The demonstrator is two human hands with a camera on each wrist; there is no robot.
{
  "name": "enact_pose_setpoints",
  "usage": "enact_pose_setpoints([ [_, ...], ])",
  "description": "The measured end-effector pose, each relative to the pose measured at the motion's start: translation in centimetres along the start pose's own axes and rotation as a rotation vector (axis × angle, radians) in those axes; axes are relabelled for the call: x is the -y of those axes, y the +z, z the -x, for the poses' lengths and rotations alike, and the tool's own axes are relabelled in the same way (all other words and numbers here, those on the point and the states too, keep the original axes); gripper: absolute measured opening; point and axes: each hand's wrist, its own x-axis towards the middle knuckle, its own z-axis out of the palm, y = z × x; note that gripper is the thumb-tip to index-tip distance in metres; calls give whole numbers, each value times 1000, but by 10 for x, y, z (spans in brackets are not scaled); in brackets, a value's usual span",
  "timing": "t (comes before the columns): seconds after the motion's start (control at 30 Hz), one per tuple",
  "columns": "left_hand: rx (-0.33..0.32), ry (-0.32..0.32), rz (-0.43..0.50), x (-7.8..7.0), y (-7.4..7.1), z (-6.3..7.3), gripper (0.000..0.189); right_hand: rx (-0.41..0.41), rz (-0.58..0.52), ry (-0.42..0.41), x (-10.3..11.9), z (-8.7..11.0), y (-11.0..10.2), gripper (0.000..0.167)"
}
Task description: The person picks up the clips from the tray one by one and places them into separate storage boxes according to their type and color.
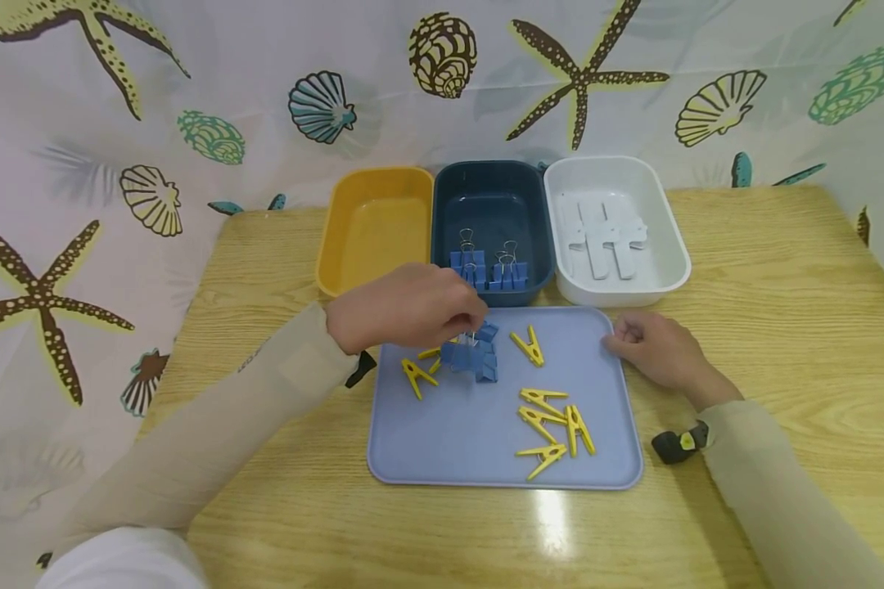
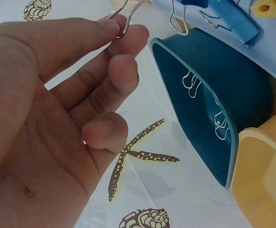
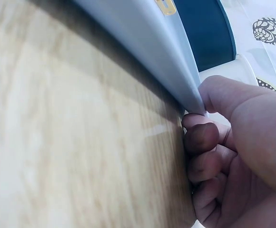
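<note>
Over the back left of the light blue tray (image 1: 486, 458), my left hand (image 1: 412, 307) pinches the wire handle of a blue binder clip (image 1: 458, 355) between thumb and fingertips. In the left wrist view, that wire handle (image 2: 133, 16) runs up out of frame from the fingertips. Other blue binder clips (image 1: 489, 370) lie right beneath it. Yellow clothespins (image 1: 529, 345) are scattered over the tray, several of them in a group towards the front right. My right hand (image 1: 656, 348) grips the tray's back right corner, the thumb against the rim (image 3: 190, 90) and the fingers curled below.
Behind the tray stand three bins in a row. The yellow bin (image 1: 383, 184) is at left. The dark blue bin (image 1: 489, 176) holds several blue binder clips (image 1: 508, 276). White flat plastic pieces (image 1: 619, 254) lie in the white bin (image 1: 674, 245). A patterned cloth (image 1: 383, 49) hangs behind.
</note>
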Motion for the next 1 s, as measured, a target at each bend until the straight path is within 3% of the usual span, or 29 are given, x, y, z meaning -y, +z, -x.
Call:
enact_pose_setpoints([
  [0.77,-46,-3,-4,6,-13,-9,20,-17,-4,-9,-2,0,2,28],
  [1.0,-48,-31,-19,8,-16,-12,21,-19,-7,-15,-3,0,2,29],
])
